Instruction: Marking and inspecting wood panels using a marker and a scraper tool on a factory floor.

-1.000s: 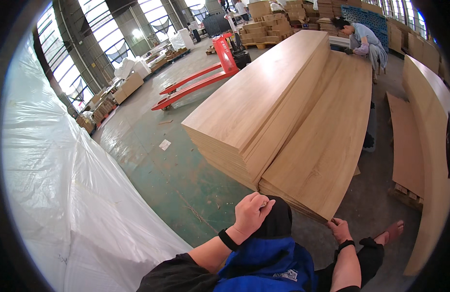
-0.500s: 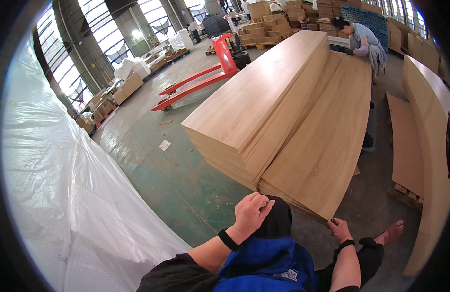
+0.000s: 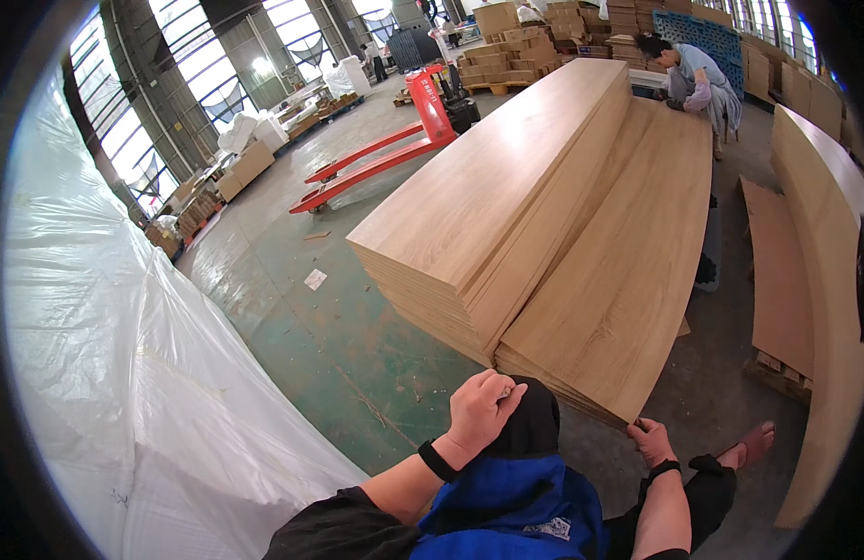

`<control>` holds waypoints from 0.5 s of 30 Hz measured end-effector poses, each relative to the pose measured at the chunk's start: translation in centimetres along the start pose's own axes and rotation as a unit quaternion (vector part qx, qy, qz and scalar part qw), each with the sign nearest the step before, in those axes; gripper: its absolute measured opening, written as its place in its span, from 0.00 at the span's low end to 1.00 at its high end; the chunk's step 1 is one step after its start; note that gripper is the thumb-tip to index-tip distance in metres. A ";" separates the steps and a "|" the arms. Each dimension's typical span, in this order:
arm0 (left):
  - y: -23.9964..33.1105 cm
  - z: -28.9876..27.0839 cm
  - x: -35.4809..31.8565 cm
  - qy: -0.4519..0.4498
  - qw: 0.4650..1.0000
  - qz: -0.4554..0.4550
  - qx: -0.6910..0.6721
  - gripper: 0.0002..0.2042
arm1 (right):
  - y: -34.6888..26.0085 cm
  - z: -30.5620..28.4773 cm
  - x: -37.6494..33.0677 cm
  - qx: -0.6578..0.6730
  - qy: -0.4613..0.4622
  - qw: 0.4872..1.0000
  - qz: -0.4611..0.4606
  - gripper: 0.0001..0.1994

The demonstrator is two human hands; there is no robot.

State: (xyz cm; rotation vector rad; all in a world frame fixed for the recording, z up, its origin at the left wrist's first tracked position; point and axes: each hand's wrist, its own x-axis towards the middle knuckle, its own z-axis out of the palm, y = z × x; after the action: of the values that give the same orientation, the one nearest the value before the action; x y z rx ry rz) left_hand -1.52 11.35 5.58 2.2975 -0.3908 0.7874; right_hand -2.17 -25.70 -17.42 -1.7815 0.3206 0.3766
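My right hand (image 3: 652,442) is closed on the near right corner of the top wood-grain board (image 3: 618,308) of a low stack, its fingers at the edge. My left hand (image 3: 478,415) is curled into a fist against my dark-trousered knee, close to the near end of the boards. Something small and pale shows between its thumb and fingers, too little to name. Left of the low stack and touching it rises a taller stack of similar long boards (image 3: 492,177). At the far end a person in light blue (image 3: 701,79) bends over the low stack with dark-gloved hands.
Clear plastic sheeting (image 3: 124,373) covers something big on my left. A red pallet jack (image 3: 432,117) stands beyond the tall stack. On the right a long board (image 3: 824,280) stands on edge beside a brown panel (image 3: 782,271) on a pallet. Cardboard boxes (image 3: 516,56) are piled at the back.
The far person's gloved hands have shifted a little to the left along the boards' end. My own hands stay in the same places.
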 end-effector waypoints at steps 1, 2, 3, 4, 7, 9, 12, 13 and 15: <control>0.0 0.0 0.0 0.001 1.000 0.000 0.001 0.10 | 0.1 0.0 0.1 0.014 0.004 1.000 0.015 0.16; 0.0 0.0 0.0 0.000 1.000 -0.003 0.004 0.11 | 0.1 0.0 0.1 0.014 0.002 1.000 0.011 0.16; 0.0 0.0 0.0 0.002 1.000 0.001 0.002 0.11 | 0.1 0.0 0.1 0.013 -0.001 1.000 0.008 0.16; 0.0 0.0 0.0 0.004 1.000 0.002 0.001 0.11 | 0.0 0.0 0.0 0.013 -0.003 1.000 0.006 0.16; 0.1 0.0 0.0 0.005 1.000 0.002 0.003 0.11 | -0.5 0.1 -0.2 -0.008 0.005 1.000 0.008 0.16; 0.1 0.0 0.0 0.004 1.000 0.002 0.007 0.11 | -0.9 0.1 -0.4 0.006 -0.003 1.000 0.000 0.16; 0.1 0.0 0.0 0.005 1.000 0.005 0.004 0.10 | -1.1 0.2 -0.5 0.018 0.003 1.000 0.011 0.15; 0.1 0.0 0.0 0.005 1.000 0.003 0.003 0.10 | -1.2 0.3 -0.5 0.031 0.006 0.999 0.012 0.15; 0.1 0.0 0.0 0.004 1.000 0.001 0.003 0.10 | -1.2 0.3 -0.5 0.029 0.003 1.000 0.005 0.15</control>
State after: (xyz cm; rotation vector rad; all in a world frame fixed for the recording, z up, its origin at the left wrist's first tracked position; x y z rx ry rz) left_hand -1.58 11.29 5.65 2.2988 -0.3881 0.7984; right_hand -2.15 -25.12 -16.22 -1.7260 0.3419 0.3662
